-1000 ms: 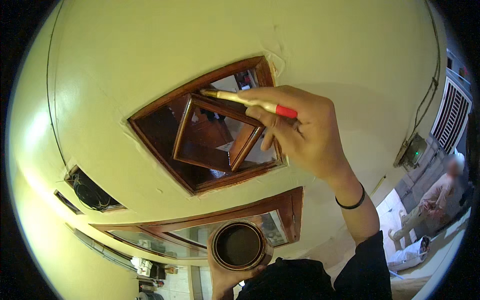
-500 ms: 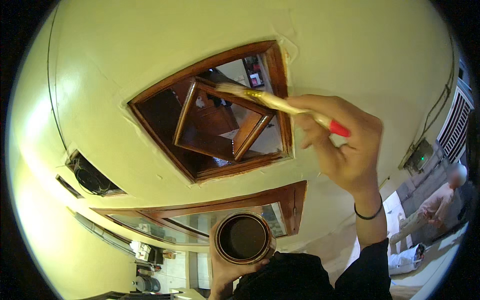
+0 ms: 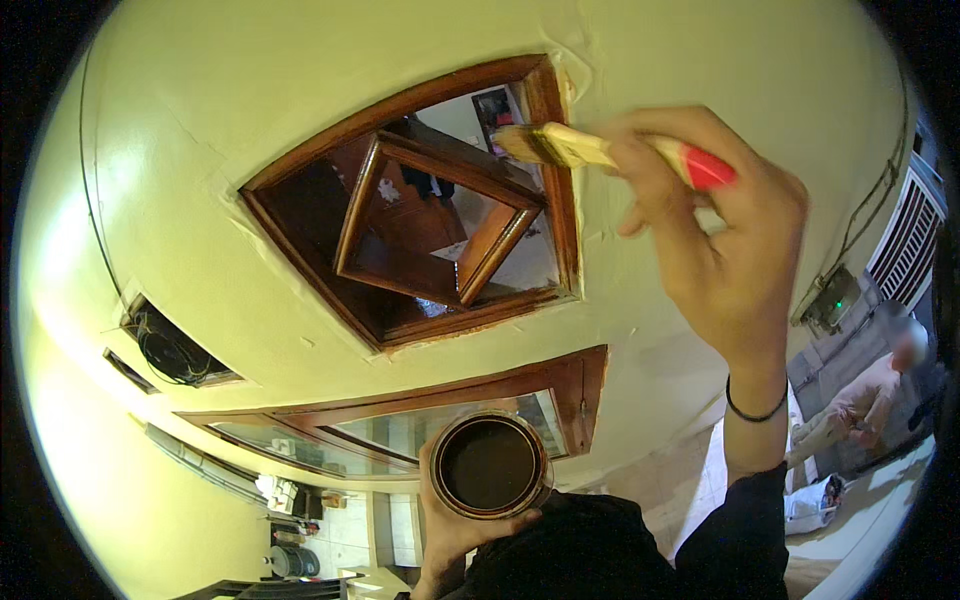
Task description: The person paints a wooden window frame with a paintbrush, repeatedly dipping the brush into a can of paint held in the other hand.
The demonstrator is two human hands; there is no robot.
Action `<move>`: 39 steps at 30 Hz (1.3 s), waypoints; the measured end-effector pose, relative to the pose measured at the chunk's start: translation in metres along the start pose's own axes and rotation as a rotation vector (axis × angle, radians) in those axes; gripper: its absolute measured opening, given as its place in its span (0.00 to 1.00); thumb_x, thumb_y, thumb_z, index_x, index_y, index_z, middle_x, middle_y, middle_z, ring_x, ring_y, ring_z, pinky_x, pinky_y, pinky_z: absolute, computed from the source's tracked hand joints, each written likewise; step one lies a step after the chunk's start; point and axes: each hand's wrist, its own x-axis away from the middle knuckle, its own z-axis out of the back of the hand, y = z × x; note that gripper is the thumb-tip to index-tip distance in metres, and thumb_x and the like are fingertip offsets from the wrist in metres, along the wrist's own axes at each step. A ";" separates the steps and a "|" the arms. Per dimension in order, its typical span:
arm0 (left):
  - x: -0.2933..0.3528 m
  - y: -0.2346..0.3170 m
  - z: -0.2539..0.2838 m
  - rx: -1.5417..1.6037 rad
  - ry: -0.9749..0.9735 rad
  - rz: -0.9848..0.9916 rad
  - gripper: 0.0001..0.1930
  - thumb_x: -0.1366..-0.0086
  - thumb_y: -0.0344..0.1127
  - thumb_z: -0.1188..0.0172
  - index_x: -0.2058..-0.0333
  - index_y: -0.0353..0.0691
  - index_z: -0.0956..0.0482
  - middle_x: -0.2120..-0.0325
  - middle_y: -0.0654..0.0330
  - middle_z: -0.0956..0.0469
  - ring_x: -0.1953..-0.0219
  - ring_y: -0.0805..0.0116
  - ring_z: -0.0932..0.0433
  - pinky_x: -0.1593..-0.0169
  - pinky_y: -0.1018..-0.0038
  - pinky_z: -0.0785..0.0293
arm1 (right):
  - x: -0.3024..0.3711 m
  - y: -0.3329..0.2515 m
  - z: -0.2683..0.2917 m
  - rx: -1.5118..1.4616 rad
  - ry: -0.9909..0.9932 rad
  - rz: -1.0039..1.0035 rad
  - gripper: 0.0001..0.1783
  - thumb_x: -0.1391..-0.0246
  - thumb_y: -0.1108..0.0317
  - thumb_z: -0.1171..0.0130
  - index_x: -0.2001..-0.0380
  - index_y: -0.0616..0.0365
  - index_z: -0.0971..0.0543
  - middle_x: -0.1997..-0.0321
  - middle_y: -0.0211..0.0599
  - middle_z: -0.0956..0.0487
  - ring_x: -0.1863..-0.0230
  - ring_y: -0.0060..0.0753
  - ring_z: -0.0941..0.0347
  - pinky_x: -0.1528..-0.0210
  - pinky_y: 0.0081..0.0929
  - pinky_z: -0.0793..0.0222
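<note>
Yellow-green wall (image 3: pixel 670 60) runs past every edge of brown wooden window frame (image 3: pixel 563 205); tilted inner frame (image 3: pixel 455 168) inside, openings beside it. Left hand (image 3: pixel 452 530) grips tin (image 3: pixel 547 478) below, apart from frame. Right hand (image 3: pixel 720 210) grips paintbrush (image 3: pixel 580 152), bristles near frame's right edge, contact unclear.

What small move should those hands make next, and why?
Probably ease the right hand's red-ended wooden paintbrush left onto the tilted brown wooden sash: its bristles appear clear of it, while the left hand holds the round dark-filled can.
</note>
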 end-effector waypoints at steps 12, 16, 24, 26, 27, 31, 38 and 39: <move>0.003 -0.013 0.004 -0.037 -0.023 -0.064 0.68 0.67 0.42 0.08 0.31 0.33 0.45 0.37 0.45 0.28 0.34 0.52 0.26 0.29 0.53 0.28 | -0.035 -0.005 -0.011 0.145 0.010 0.098 0.12 0.31 0.65 0.36 0.66 0.62 0.16 0.83 0.33 0.24 0.83 0.19 0.26 0.81 0.29 0.40; 0.005 -0.008 0.004 -0.030 -0.005 -0.062 0.68 0.67 0.43 0.08 0.31 0.33 0.45 0.38 0.45 0.28 0.34 0.51 0.26 0.29 0.52 0.28 | -0.033 -0.003 -0.028 0.254 -0.055 0.203 0.12 0.33 0.65 0.35 0.68 0.62 0.17 0.86 0.39 0.26 0.86 0.29 0.28 0.81 0.30 0.39; 0.003 -0.009 0.005 -0.020 -0.067 -0.065 0.66 0.66 0.42 0.08 0.32 0.32 0.43 0.38 0.45 0.28 0.34 0.50 0.25 0.29 0.52 0.28 | -0.054 -0.006 -0.037 0.298 -0.047 0.261 0.14 0.33 0.65 0.37 0.71 0.63 0.20 0.83 0.46 0.23 0.83 0.44 0.23 0.79 0.35 0.34; 0.005 -0.011 0.007 0.046 -0.062 -0.018 0.66 0.66 0.42 0.08 0.32 0.32 0.43 0.38 0.44 0.28 0.34 0.50 0.25 0.28 0.51 0.28 | -0.050 0.006 -0.050 0.288 -0.086 0.299 0.14 0.33 0.65 0.37 0.72 0.64 0.20 0.84 0.49 0.24 0.83 0.51 0.25 0.78 0.38 0.34; 0.006 -0.016 0.009 0.110 -0.067 -0.017 0.65 0.66 0.43 0.08 0.32 0.32 0.42 0.38 0.44 0.28 0.34 0.50 0.25 0.28 0.51 0.29 | -0.050 -0.002 -0.046 0.282 -0.086 0.310 0.14 0.33 0.65 0.37 0.72 0.64 0.20 0.84 0.49 0.24 0.83 0.51 0.25 0.78 0.38 0.34; 0.005 -0.022 0.012 0.167 -0.062 -0.048 0.64 0.66 0.42 0.08 0.33 0.32 0.41 0.38 0.44 0.27 0.34 0.51 0.25 0.28 0.51 0.29 | -0.055 -0.023 -0.031 0.289 -0.104 0.202 0.15 0.33 0.65 0.37 0.72 0.64 0.20 0.85 0.50 0.26 0.83 0.53 0.28 0.77 0.39 0.34; 0.007 -0.010 0.016 -0.004 -0.023 -0.094 0.63 0.67 0.40 0.08 0.33 0.33 0.40 0.40 0.45 0.25 0.35 0.52 0.24 0.29 0.52 0.29 | -0.039 -0.023 -0.020 0.140 -0.179 0.003 0.13 0.30 0.66 0.39 0.65 0.66 0.16 0.81 0.35 0.20 0.82 0.25 0.26 0.78 0.26 0.33; 0.008 -0.012 0.017 0.043 -0.024 -0.073 0.64 0.67 0.40 0.08 0.33 0.33 0.40 0.40 0.45 0.25 0.36 0.53 0.24 0.29 0.53 0.28 | -0.036 -0.031 -0.007 0.005 -0.194 -0.162 0.13 0.29 0.65 0.39 0.63 0.67 0.15 0.77 0.31 0.18 0.80 0.19 0.24 0.77 0.21 0.31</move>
